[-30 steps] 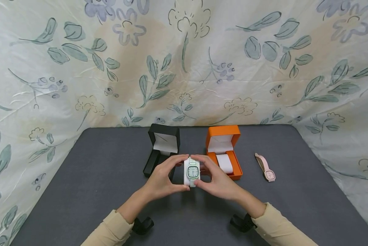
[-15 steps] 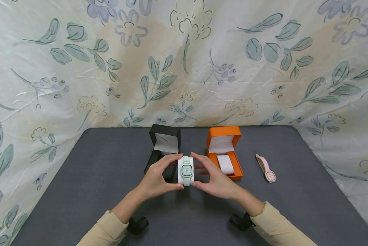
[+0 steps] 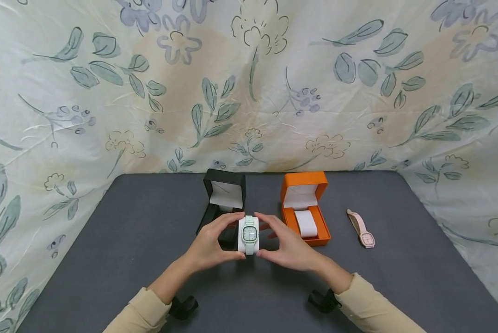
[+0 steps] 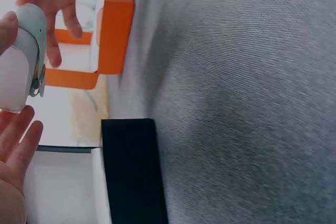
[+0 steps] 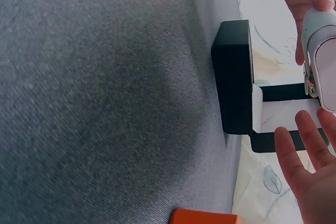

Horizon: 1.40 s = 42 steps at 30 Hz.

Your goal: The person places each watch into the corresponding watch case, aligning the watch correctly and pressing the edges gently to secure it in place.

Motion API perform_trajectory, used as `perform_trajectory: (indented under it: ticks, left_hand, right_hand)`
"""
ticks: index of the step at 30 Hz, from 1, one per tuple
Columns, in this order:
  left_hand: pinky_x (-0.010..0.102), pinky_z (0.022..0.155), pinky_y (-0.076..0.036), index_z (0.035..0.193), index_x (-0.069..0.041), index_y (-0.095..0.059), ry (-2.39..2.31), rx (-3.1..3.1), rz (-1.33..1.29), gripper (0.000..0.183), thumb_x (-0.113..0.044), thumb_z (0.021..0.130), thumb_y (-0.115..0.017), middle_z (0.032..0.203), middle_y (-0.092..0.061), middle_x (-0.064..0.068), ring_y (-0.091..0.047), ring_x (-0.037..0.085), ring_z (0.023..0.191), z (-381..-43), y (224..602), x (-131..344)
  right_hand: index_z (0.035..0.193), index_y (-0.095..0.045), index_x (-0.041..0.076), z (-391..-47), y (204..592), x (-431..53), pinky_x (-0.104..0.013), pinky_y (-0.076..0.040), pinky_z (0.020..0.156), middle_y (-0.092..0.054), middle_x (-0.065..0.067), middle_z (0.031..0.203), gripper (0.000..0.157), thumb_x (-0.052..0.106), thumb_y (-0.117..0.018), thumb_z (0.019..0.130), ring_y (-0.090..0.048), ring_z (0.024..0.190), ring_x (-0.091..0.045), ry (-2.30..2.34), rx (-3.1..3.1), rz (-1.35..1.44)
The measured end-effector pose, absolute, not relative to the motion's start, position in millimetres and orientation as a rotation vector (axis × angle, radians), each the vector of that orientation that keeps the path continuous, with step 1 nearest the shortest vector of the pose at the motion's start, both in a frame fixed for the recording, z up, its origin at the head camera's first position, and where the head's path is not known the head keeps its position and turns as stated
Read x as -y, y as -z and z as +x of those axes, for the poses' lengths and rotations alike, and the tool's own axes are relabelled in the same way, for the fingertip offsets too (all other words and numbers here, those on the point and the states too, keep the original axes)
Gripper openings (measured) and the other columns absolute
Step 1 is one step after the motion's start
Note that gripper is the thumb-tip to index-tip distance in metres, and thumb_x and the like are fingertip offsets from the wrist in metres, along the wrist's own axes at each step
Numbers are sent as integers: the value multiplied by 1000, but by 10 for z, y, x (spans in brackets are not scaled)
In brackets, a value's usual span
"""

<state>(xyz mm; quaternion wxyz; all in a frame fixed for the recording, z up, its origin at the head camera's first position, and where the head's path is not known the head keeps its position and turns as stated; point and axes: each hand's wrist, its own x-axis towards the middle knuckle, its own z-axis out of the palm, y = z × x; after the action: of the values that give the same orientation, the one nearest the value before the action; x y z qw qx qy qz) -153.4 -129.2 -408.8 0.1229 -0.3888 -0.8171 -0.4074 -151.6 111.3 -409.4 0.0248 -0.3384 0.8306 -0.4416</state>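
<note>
Left hand (image 3: 215,238) and right hand (image 3: 290,245) share a grip on a white cushion (image 4: 11,80) wearing a mint-green wristwatch (image 3: 249,233).
They pinch the cushion's opposite edges, seemingly to leave the watch uncovered. Behind the grip's left stands a black watch box (image 3: 224,176), behind its right an orange watch box (image 3: 304,178), both opened toward it, apparently for easy reach; a pink wristwatch (image 3: 362,231) lies farther right on the surface (image 3: 249,296).

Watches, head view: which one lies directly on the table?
The pink watch, right of the orange box; the pale green watch wraps around a white cushion held by the left hand and right hand.
</note>
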Motion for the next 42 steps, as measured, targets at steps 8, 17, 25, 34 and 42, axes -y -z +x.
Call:
perform_trajectory:
  ticks: [8, 17, 25, 34, 42]
  left_hand:
    - [36, 90, -47, 136, -15, -43, 1084, 2460, -1047, 85, -36, 64, -83, 132, -49, 3, -50, 16, 118, -1533, 4151, 1364]
    - [41, 91, -46, 133, -14, -48, 1058, 2511, -991, 81, -35, 63, -84, 128, -50, -2, -51, 14, 115, -1579, 4157, 1474]
    - [42, 92, -45, 133, -14, -48, 1072, 2553, -958, 81, -33, 63, -84, 126, -52, -2, -52, 17, 115, -1653, 4110, 1575]
    - [45, 93, -43, 134, -16, -47, 1087, 2628, -912, 81, -33, 64, -83, 128, -52, 1, -51, 24, 117, -1770, 4061, 1688]
    - [49, 94, -42, 134, -19, -46, 1101, 2726, -849, 79, -32, 66, -82, 131, -51, 3, -49, 28, 119, -1856, 4038, 1776]
  right_hand:
    - [143, -30, 20, -1567, 4183, -1040, -36, -48, 89, -46, 7, 127, 79, 31, -73, 78, -52, 112, -18, 1302, -2613, -985]
    - [142, -31, 22, -1624, 4198, -917, -37, -48, 88, -48, 4, 126, 79, 27, -75, 77, -53, 112, -19, 1292, -2632, -951]
    - [142, -32, 18, -1711, 4201, -800, -38, -49, 86, -48, 1, 128, 78, 28, -74, 77, -53, 110, -22, 1301, -2656, -951]
    - [140, -35, 16, -1813, 4177, -671, -41, -49, 86, -50, -3, 126, 75, 26, -75, 77, -52, 111, -25, 1330, -2668, -931]
    - [139, -36, 15, -1866, 4184, -568, -45, -48, 83, -48, -7, 125, 74, 27, -75, 77, -51, 110, -30, 1365, -2676, -909]
